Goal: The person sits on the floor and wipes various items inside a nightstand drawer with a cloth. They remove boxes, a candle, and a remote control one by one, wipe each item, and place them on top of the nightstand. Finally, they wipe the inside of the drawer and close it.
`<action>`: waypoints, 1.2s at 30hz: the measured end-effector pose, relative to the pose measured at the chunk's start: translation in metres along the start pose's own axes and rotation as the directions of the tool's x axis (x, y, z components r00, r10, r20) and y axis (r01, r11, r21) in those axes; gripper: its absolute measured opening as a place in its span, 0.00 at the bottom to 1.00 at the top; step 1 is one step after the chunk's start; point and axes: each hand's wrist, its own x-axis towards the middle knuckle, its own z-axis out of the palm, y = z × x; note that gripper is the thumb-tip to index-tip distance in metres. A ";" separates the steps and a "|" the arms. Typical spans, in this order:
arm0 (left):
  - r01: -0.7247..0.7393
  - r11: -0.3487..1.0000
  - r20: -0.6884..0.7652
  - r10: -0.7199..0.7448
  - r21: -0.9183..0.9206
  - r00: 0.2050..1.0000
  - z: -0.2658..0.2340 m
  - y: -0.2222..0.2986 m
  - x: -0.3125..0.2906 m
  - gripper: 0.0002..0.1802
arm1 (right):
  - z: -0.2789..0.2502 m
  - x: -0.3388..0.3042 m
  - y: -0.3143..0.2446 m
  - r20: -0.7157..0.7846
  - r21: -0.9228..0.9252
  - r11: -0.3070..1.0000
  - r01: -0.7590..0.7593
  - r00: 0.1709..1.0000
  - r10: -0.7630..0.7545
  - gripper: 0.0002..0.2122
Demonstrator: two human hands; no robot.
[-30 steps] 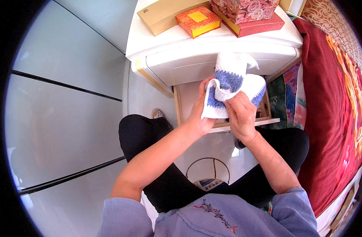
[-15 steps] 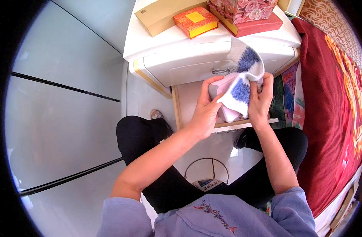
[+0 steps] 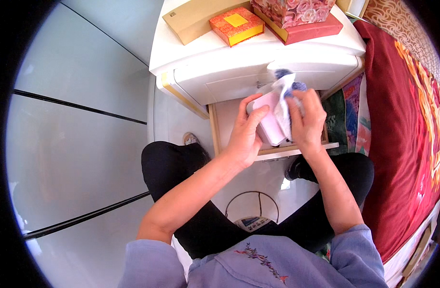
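My left hand [image 3: 249, 127] is closed round a pale pink box [image 3: 272, 126] with rounded corners, the thumb lying across its top. In my right hand [image 3: 306, 117] a white and blue cloth [image 3: 284, 91] is bunched, pressed against the box's right side. The cloth's upper end flops away from me and is blurred. Both hands are above a pulled-out drawer [image 3: 222, 120] of a white cabinet; the box and my hands hide much of the drawer's inside.
On the cabinet top [image 3: 196, 55] stand an orange and yellow box [image 3: 237, 26], a tan box [image 3: 189, 21] and a rose-patterned box [image 3: 294, 12] on a red one. A bed with a dark red cover [image 3: 392, 158] is at right. A wire-rimmed bin [image 3: 252, 223] sits between my legs.
My right hand has drawn the cloth together and off the box's top toward its right side. More of the pink box shows. My left hand has shifted slightly left with the box.
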 end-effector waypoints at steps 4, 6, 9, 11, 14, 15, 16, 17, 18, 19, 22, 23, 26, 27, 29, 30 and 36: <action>0.042 0.992 0.002 -0.042 -0.120 0.999 -0.022 0.006 0.008 0.25 | -0.007 -0.015 -0.031 0.309 0.054 0.990 0.130 0.941 -0.140 0.10; 0.024 0.998 -0.048 -0.027 -0.064 0.998 -0.019 0.005 0.010 0.27 | -0.004 -0.018 -0.027 0.291 0.022 0.998 0.058 0.955 -0.062 0.09; -0.023 1.000 -0.059 0.022 -0.013 0.998 -0.002 0.015 0.006 0.30 | -0.004 -0.004 0.000 0.103 -0.040 0.997 -0.059 0.993 0.062 0.07; -0.069 0.997 -0.036 0.070 0.030 0.997 0.000 0.020 0.003 0.32 | -0.004 -0.004 0.007 0.066 0.124 0.926 -0.357 0.934 0.351 0.07; -0.244 0.962 -0.013 0.247 0.123 0.969 0.004 0.025 -0.001 0.35 | -0.010 -0.002 0.002 0.414 0.647 0.273 -0.712 0.629 0.657 0.16; -0.316 0.934 0.005 0.320 0.164 0.948 0.005 0.025 -0.002 0.35 | -0.011 -0.004 -0.004 0.529 0.696 0.045 -0.716 0.555 0.643 0.19; -0.385 0.892 0.034 0.388 0.236 0.921 0.006 0.023 -0.002 0.35 | -0.012 -0.005 -0.013 0.610 0.689 -0.073 -0.721 0.523 0.596 0.19; -0.451 0.840 0.069 0.452 0.303 0.889 0.007 0.019 -0.001 0.35 | -0.012 -0.006 -0.022 0.685 0.667 -0.190 -0.721 0.492 0.538 0.20; -0.512 0.777 0.108 0.511 0.367 0.853 0.008 0.016 0.000 0.35 | -0.004 -0.012 -0.025 0.708 0.650 -0.233 -0.724 0.465 0.531 0.21; -0.548 0.742 0.156 0.533 0.387 0.832 0.008 0.011 0.000 0.36 | -0.002 -0.016 -0.030 0.709 0.643 -0.214 -0.736 0.466 0.529 0.20; -0.606 0.672 0.250 0.557 0.425 0.792 0.006 0.002 0.001 0.38 | 0.003 -0.025 -0.025 0.684 0.663 -0.236 -0.711 0.446 0.576 0.15; -0.596 0.661 0.260 0.542 0.456 0.799 0.004 0.001 0.002 0.37 | 0.002 -0.026 -0.023 0.650 0.668 -0.177 -0.723 0.451 0.611 0.13; -0.557 0.610 0.270 0.502 0.564 0.822 0.004 0.004 0.001 0.36 | -0.003 -0.024 -0.015 0.536 0.713 -0.076 -0.697 0.472 0.699 0.10; -0.537 0.584 0.263 0.490 0.609 0.831 0.006 0.005 -0.001 0.35 | -0.004 -0.022 -0.012 0.495 0.734 -0.054 -0.677 0.478 0.725 0.09; -0.511 0.559 0.268 0.461 0.653 0.846 0.007 0.004 -0.006 0.34 | -0.007 -0.017 0.002 0.407 0.801 0.008 -0.599 0.554 0.726 0.09; -0.507 0.558 0.279 0.445 0.657 0.851 0.006 0.002 -0.008 0.33 | -0.009 -0.017 0.006 0.372 0.794 0.089 -0.602 0.595 0.712 0.09; -0.471 0.622 0.295 0.371 0.625 0.881 -0.002 0.003 -0.002 0.31 | -0.022 -0.013 0.003 0.301 0.729 0.379 -0.570 0.764 0.570 0.10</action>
